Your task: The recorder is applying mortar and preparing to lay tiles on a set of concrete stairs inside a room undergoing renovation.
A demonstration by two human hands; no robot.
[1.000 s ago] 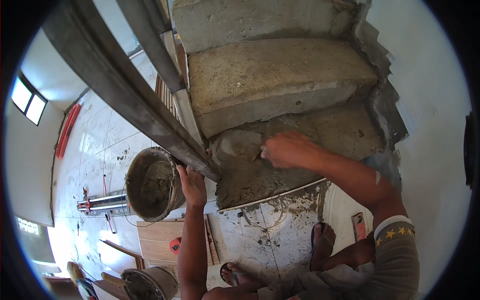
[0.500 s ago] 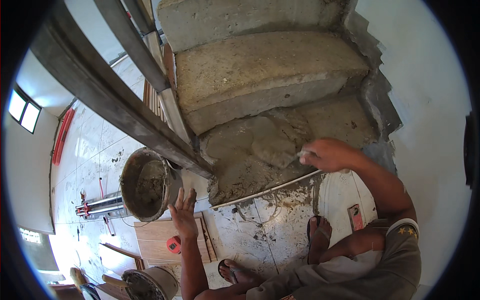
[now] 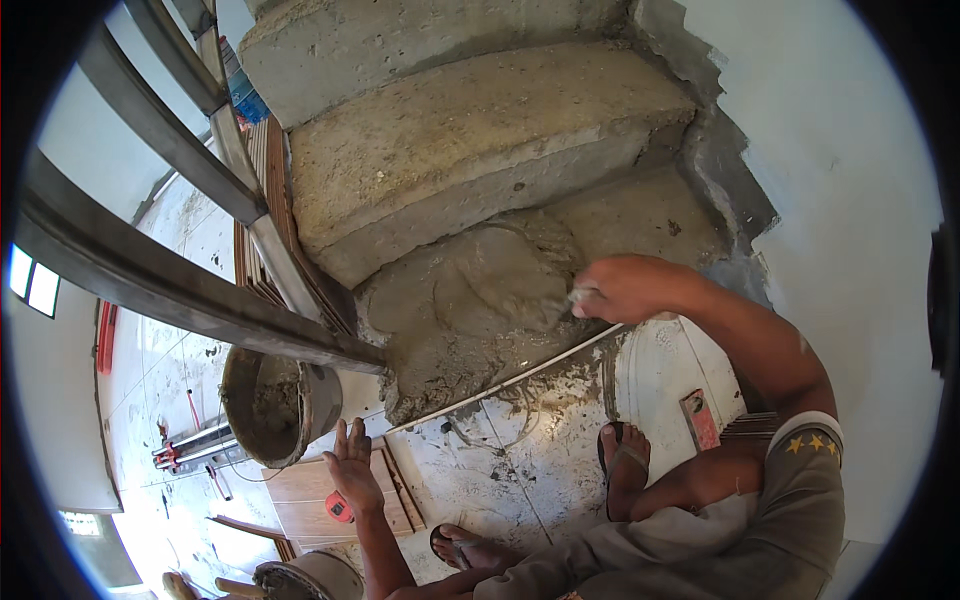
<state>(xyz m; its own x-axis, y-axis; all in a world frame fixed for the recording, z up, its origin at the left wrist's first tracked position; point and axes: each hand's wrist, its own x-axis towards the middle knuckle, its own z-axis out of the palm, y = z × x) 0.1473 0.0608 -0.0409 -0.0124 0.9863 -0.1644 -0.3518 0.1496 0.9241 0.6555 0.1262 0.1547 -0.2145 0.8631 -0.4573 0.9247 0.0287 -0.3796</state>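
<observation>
My right hand (image 3: 635,287) is closed around the handle of a trowel (image 3: 550,312), low over the bottom concrete step. Its blade is coated in grey and hard to tell from the wet mortar (image 3: 430,300) it touches. That mortar is spread over the left and middle of the step, smoother at the back and rougher at the front left. A thin pale strip (image 3: 500,385) runs along the step's front edge. My left hand (image 3: 352,472) is raised with its fingers apart, holding nothing, near a mortar-stained bucket (image 3: 325,400).
A metal railing (image 3: 180,305) slants down to the step's left corner. Wood-look planks (image 3: 295,497), a red tape measure (image 3: 340,507) and a second bucket (image 3: 335,572) are at lower left. A tile cutter (image 3: 205,443) lies farther left. A red-and-grey tool (image 3: 700,420) lies right of my feet.
My view has shifted, so the steps and railing sit farther left. The trowel blade has moved over the mortar and now shows less distinctly. My left hand stays raised and open.
</observation>
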